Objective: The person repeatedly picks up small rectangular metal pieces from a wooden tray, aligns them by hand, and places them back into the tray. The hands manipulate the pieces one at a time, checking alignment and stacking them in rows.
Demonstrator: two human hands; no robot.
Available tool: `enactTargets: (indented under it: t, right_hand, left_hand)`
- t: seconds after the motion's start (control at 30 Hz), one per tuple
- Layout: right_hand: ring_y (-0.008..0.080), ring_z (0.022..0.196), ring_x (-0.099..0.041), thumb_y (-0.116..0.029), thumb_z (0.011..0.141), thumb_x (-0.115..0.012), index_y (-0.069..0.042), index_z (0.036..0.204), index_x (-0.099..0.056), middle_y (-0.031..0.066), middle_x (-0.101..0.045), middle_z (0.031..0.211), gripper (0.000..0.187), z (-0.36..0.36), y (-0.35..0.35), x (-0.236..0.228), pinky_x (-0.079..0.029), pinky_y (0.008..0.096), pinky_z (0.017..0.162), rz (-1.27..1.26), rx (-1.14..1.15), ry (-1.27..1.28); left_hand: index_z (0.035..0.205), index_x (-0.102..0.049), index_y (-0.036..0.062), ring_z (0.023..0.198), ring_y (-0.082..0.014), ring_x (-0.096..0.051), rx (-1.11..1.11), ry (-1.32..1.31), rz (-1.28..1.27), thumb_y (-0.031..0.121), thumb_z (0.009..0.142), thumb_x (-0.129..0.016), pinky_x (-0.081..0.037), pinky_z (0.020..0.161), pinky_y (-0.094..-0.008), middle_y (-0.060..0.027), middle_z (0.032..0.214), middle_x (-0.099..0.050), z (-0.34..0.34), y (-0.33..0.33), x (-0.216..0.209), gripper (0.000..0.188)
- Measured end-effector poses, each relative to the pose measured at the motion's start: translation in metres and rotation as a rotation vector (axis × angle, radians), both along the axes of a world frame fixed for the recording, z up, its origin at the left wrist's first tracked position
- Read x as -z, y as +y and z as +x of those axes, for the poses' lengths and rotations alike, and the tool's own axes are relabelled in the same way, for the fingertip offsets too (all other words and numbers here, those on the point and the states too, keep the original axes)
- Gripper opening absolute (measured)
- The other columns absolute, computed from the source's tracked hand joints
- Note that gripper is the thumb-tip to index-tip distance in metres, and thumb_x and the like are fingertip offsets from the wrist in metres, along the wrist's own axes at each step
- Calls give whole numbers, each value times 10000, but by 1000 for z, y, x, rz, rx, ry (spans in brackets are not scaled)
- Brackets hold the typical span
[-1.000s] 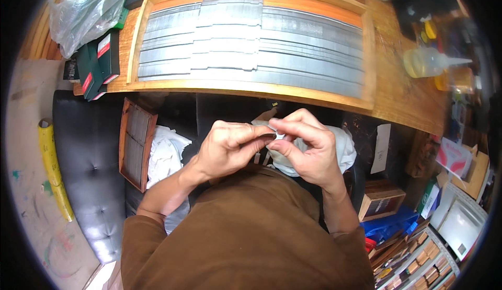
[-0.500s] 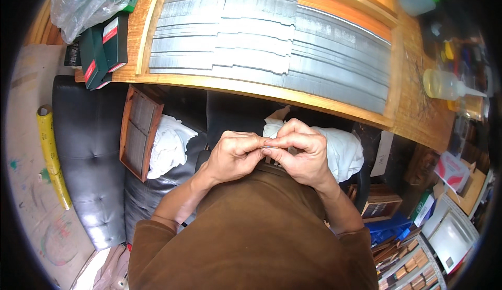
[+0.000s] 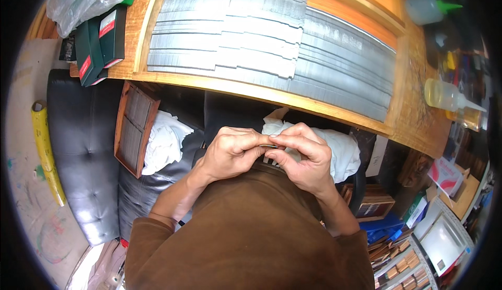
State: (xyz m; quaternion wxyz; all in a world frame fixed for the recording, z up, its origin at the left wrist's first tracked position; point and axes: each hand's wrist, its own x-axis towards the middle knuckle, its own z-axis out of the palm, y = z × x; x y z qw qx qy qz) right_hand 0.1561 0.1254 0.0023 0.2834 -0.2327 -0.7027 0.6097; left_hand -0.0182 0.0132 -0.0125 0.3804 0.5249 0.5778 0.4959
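In front of my brown shirt, both hands are raised close together. Between the fingertips sits a small thin strip, mostly covered, with only a narrow edge showing. My left hand pinches it between thumb and curled forefinger. From the other side, my right hand closes on the same strip, its forefinger over the end and its thumb lower down. What the strip is made of is too small to tell.
A wooden tray of grey metal strips lies on the bench ahead. A smaller wooden frame leans beside white cloth on the left. Dark boxes stand at the far left, squeeze bottles at the right.
My right thumb has dropped a little away from the forefinger, and more of the strip's edge shows. The view has shifted slightly; the hands stay together.
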Motion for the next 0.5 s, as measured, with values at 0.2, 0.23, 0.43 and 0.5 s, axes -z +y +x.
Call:
enactTargets:
  t: [0.2, 0.23, 0.43, 0.5]
  right_hand:
    - [195, 802, -721, 79, 826, -842, 1, 985, -756, 108, -727, 893, 197, 3, 2, 0, -577, 295, 702, 19, -11, 6]
    - [194, 800, -721, 80, 826, -842, 0, 980, -755, 108, -728, 894, 194, 3, 2, 0, -576, 294, 701, 20, -11, 5]
    - [190, 791, -717, 71, 825, -847, -5, 956, -750, 104, -727, 888, 179, 5, 1, 0, -572, 286, 698, 15, -8, 11]
    - [189, 788, -716, 64, 824, -850, -7, 949, -749, 100, -726, 882, 175, 6, 0, 1, -570, 283, 696, 12, -5, 19]
  left_hand:
    - [1056, -777, -28, 763, -275, -771, -12, 2, 8, -84, 833, -785, -605, 683, -338, -159, 908, -792, 2, -1, -1, 229]
    - [1054, -777, -26, 765, -273, -771, -13, 6, 15, -81, 835, -786, -605, 683, -336, -158, 912, -793, 2, -1, 0, 226]
    - [1063, -776, -19, 766, -269, -769, 10, -3, -3, -87, 832, -780, -604, 682, -336, -152, 929, -797, 2, -2, -2, 241]
    - [1066, -776, -17, 763, -269, -768, 15, 1, -8, -87, 834, -777, -604, 680, -336, -151, 930, -797, 3, -2, -4, 243]
